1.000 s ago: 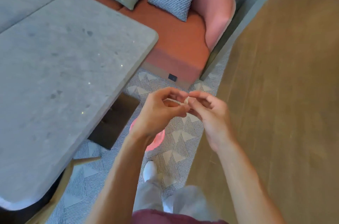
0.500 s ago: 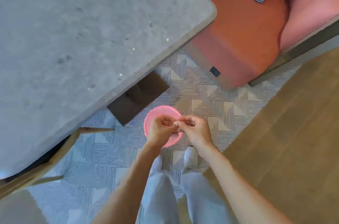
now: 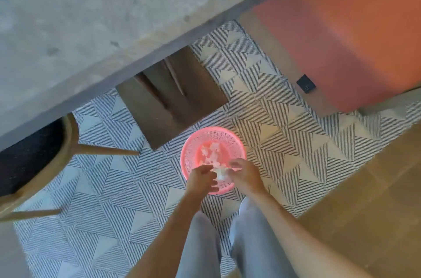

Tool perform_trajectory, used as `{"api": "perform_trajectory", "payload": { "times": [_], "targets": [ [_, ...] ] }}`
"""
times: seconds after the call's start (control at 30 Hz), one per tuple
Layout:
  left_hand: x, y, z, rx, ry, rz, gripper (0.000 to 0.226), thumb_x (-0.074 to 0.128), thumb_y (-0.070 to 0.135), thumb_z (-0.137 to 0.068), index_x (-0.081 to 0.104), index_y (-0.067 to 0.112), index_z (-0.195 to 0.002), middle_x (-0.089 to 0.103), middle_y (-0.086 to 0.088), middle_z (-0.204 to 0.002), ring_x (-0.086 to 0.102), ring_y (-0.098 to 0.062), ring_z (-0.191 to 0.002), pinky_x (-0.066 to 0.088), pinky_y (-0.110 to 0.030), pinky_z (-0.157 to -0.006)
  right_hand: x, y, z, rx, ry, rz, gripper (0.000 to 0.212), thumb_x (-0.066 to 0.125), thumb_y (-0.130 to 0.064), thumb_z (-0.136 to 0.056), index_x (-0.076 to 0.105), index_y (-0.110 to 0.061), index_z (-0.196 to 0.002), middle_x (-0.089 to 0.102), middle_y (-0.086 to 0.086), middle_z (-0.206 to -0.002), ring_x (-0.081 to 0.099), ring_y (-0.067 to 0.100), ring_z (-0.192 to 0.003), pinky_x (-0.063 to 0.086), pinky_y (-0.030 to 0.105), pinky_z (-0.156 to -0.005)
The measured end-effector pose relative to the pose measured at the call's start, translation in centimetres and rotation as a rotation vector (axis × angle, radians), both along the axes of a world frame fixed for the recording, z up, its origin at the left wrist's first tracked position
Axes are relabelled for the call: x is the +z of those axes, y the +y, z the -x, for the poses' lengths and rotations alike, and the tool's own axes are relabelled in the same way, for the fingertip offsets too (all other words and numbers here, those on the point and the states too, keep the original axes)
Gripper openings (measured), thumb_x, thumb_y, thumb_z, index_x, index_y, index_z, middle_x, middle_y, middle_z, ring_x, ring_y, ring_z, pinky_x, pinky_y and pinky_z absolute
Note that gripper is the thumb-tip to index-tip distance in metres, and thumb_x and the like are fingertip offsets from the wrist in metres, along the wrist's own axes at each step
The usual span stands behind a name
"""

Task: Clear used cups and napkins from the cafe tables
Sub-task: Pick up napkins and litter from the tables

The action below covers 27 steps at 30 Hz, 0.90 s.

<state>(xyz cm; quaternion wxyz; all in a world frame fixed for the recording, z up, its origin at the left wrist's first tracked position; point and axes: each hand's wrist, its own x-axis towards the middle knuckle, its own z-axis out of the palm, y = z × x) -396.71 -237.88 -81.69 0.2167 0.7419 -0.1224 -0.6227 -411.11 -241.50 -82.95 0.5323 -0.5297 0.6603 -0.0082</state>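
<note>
Grey stone table (image 3: 75,16) filled the far left. Pink basket (image 3: 193,143) sat on the floor, holding white scraps. Left hand (image 3: 200,178) and right hand (image 3: 245,174) hung over its near rim, together pinching a napkin (image 3: 219,174). Risk: released near the rim, the light paper could drift onto the floor.

A small crumpled white napkin (image 3: 220,174) is held over the near rim of a round pink perforated basket (image 3: 189,152), between the two hands. More crumpled white napkin scraps (image 3: 210,152) are seen lying loose on the basket's bottom. The basket is stood upright on the striped patterned floor
</note>
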Motion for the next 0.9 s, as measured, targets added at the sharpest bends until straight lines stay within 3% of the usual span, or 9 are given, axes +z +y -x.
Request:
{"api": "perform_trajectory", "payload": {
  "times": [0.13, 0.23, 0.43, 0.53, 0.63, 0.77, 0.9],
  "targets": [
    [0.9, 0.9, -0.8, 0.040, -0.057, 0.009, 0.034, 0.052, -0.006, -0.099, 0.061, -0.003, -0.132, 0.070, -0.014, -0.093, 0.068, -0.026, -0.081, 0.062, -0.034, -0.068, 1.3, -0.2, 1.1, -0.005, 0.038, -0.017, 0.031, 0.064, -0.013, -0.096, 0.070, -0.010, -0.127, 0.070, 0.005, -0.130, 0.067, 0.019, -0.114, 0.053, 0.029, -0.097],
    [4.4, 0.5, -0.8, 0.094, -0.050, 0.044, 0.028, 0.053, -0.005, -0.098, 0.068, -0.004, -0.122, 0.071, -0.013, -0.091, 0.069, -0.025, -0.078, 0.059, -0.028, -0.060, 4.7, -1.1, 1.3, -0.065, 0.017, 0.005, 0.026, 0.064, -0.009, -0.095, 0.072, -0.010, -0.120, 0.072, 0.006, -0.125, 0.069, 0.022, -0.109, 0.057, 0.040, -0.098],
    [16.3, -2.1, -0.8, 0.200, -0.068, 0.202, 0.019, 0.057, -0.002, -0.098, 0.072, -0.002, -0.109, 0.072, -0.010, -0.087, 0.070, -0.022, -0.074, 0.058, -0.025, -0.057, 16.1, -4.0, -1.0, -0.132, -0.093, 0.144, 0.018, 0.068, -0.012, -0.095, 0.078, -0.015, -0.110, 0.076, 0.003, -0.111, 0.072, 0.022, -0.100, 0.056, 0.045, -0.097],
    [24.1, -3.4, -0.8, 0.223, -0.084, 0.336, 0.019, 0.057, -0.002, -0.098, 0.074, 0.002, -0.105, 0.073, -0.018, -0.095, 0.071, -0.025, -0.081, 0.062, -0.033, -0.070, 24.1, -5.4, -2.7, -0.160, -0.231, 0.202, 0.018, 0.067, -0.005, -0.092, 0.078, -0.011, -0.104, 0.078, 0.009, -0.100, 0.074, 0.027, -0.094, 0.058, 0.049, -0.093],
    [32.1, -3.8, -1.2, 0.279, -0.080, 0.473, 0.024, 0.054, -0.003, -0.097, 0.075, 0.009, -0.099, 0.076, -0.022, -0.098, 0.073, -0.031, -0.091, 0.060, -0.043, -0.085, 32.2, -6.1, -4.5, -0.153, -0.377, 0.255, 0.014, 0.067, -0.002, -0.092, 0.076, -0.006, -0.102, 0.077, 0.011, -0.096, 0.075, 0.026, -0.090, 0.062, 0.043, -0.087],
    [41.7, -2.9, -3.0, 0.411, -0.089, 0.615, 0.024, 0.056, 0.002, -0.098, 0.077, 0.014, -0.096, 0.078, -0.009, -0.091, 0.074, -0.023, -0.089, 0.060, -0.034, -0.086, 41.9, -6.4, -6.9, -0.118, -0.597, 0.285, 0.014, 0.064, 0.002, -0.094, 0.074, -0.007, -0.097, 0.075, 0.007, -0.088, 0.073, 0.011, -0.077, 0.060, 0.022, -0.069],
    [49.4, 0.2, -5.4, 0.491, -0.127, 0.762, 0.024, 0.056, 0.002, -0.099, 0.077, 0.013, -0.100, 0.080, -0.009, -0.102, 0.076, -0.024, -0.098, 0.061, -0.032, -0.087, 49.7, -4.9, -9.4, -0.031, -0.730, 0.310, 0.013, 0.064, 0.000, -0.095, 0.076, -0.007, -0.096, 0.079, 0.010, -0.091, 0.076, 0.022, -0.080, 0.062, 0.031, -0.077]
  ]
}}
